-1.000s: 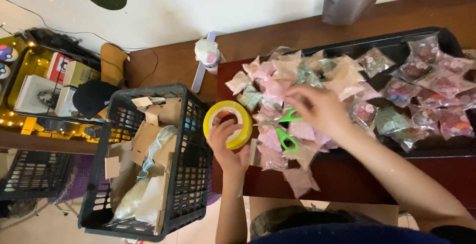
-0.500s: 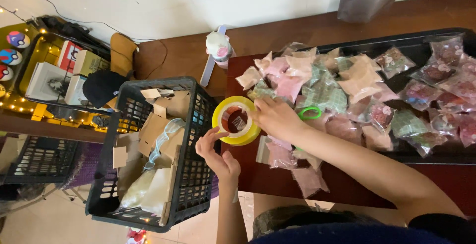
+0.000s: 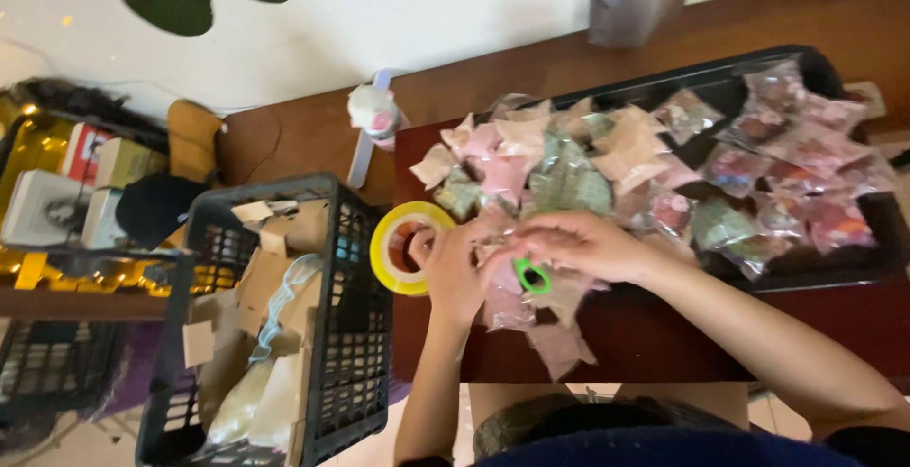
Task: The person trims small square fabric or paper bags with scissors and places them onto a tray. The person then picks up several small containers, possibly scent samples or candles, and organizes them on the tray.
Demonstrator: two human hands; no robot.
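1. Head view, progress. A large heap of small packets (image 3: 569, 168), pink, green and tan, covers the left half of the dark counter (image 3: 664, 334). More packets in clear wrap fill a black tray (image 3: 858, 263) at the counter's right end. Judging from this layout, most packets appear unprocessed; no finished stack can be distinguished from the rest.

2. Head view, tools. A yellow tape roll (image 3: 403, 247) lies flat near the counter's left edge, just beside the heap. A pair of green-handled scissors (image 3: 533, 275) lies among the packets at the near side of the heap.

3. Head view, left hand (image 3: 453, 263). The forearm rises from the near edge. The hand is loosely curled, with fingertips touching the inner right rim of the tape roll. Whether it pinches the tape end cannot be told.

4. Head view, right hand (image 3: 578, 244). The arm enters from the lower right corner and lies across the counter. The fingers are bent, palm down, resting on the packets directly above the scissors. A firm grip on anything is not confirmed.

5. Head view, surroundings. A black crate (image 3: 355, 334) with cardboard scraps stands off the counter's left edge.
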